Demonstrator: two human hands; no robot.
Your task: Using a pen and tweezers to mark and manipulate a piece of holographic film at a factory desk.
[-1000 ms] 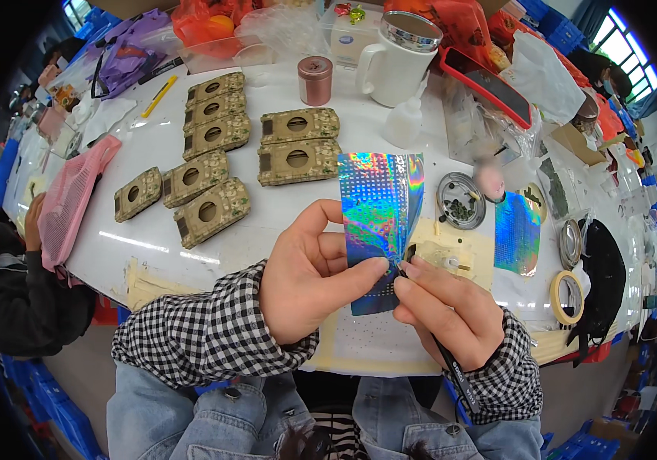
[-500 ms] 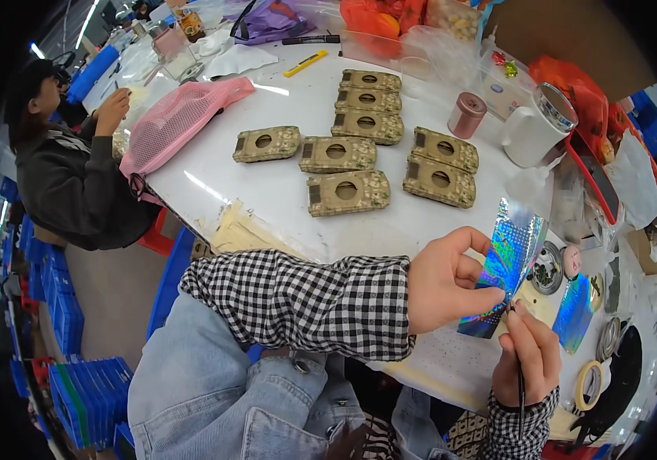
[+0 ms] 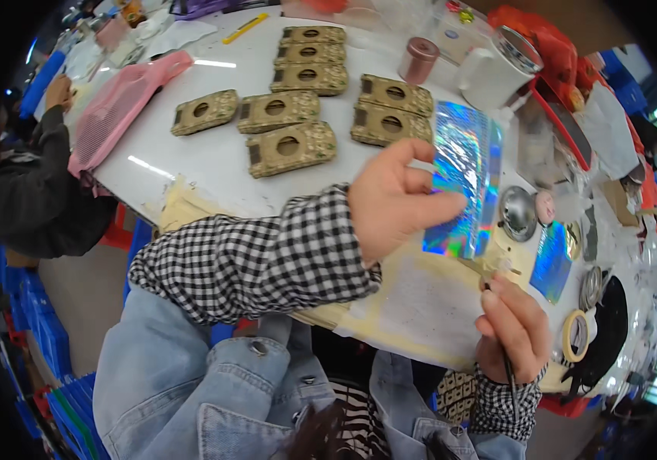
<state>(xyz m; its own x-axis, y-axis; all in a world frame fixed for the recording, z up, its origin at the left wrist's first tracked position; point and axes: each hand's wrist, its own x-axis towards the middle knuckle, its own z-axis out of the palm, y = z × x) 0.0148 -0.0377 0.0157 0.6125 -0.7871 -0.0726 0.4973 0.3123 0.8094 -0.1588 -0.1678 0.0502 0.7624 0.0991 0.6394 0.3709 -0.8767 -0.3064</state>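
My left hand [image 3: 393,203] pinches a shiny blue holographic sheet [image 3: 466,146] between thumb and fingers, holding it up over the table. Lower down and to the right, my right hand [image 3: 516,326] is closed round a thin dark tool [image 3: 511,379]; its exact kind is unclear. The tool's tip is below the sheet and apart from it. Beyond my left hand, several camouflage toy tank hulls [image 3: 291,149] lie on the table, each with a round hole in its top.
On the right are a round metal dish [image 3: 518,212], another holographic sheet [image 3: 550,264] and a tape roll [image 3: 575,335]. A white mug [image 3: 489,77] and a pink can [image 3: 419,61] stand farther back. Another person [image 3: 37,184] sits at the left beside a pink mesh bag [image 3: 125,107].
My left hand has drawn the sheet away from my right hand and the tool tip, which were touching or very close to it. The whole view has shifted, moving the table leftward and up.
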